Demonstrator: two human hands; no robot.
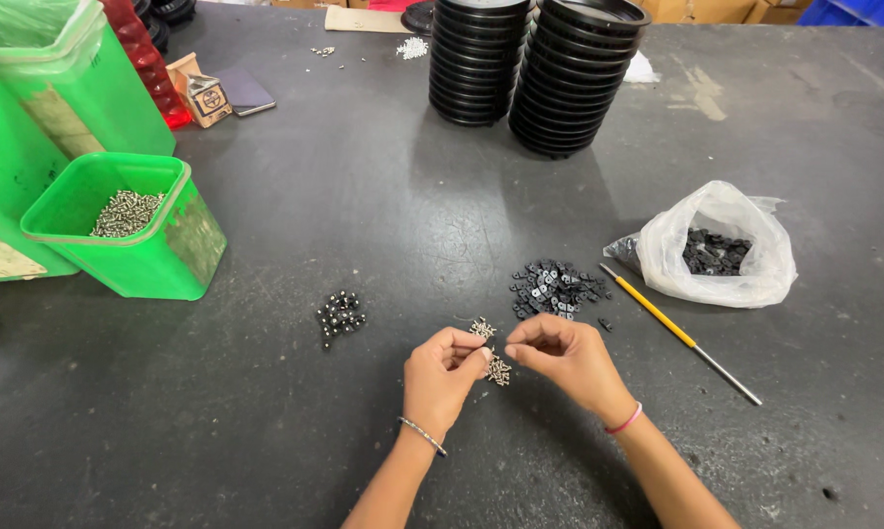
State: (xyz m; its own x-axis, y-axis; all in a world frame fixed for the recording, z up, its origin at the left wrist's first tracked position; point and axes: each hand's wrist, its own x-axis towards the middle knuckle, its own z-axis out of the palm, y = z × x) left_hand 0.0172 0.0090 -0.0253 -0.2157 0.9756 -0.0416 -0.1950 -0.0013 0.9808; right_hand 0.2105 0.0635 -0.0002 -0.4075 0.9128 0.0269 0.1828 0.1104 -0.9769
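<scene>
My left hand [444, 369] and my right hand [564, 355] meet over the dark table, fingertips pinched together on a tiny part too small to make out. A small heap of silver screws [491, 353] lies right between and under the fingers. Just beyond my right hand sits a pile of small black plastic pieces [554, 288]. A cluster of assembled black-and-silver bits [340, 315] lies to the left of my left hand.
A green bin of screws [128, 223] stands at the left with taller green bins behind. A plastic bag of black pieces [721, 245] and a yellow-handled screwdriver [679, 332] lie at right. Two stacks of black round lids [535, 64] stand at the back.
</scene>
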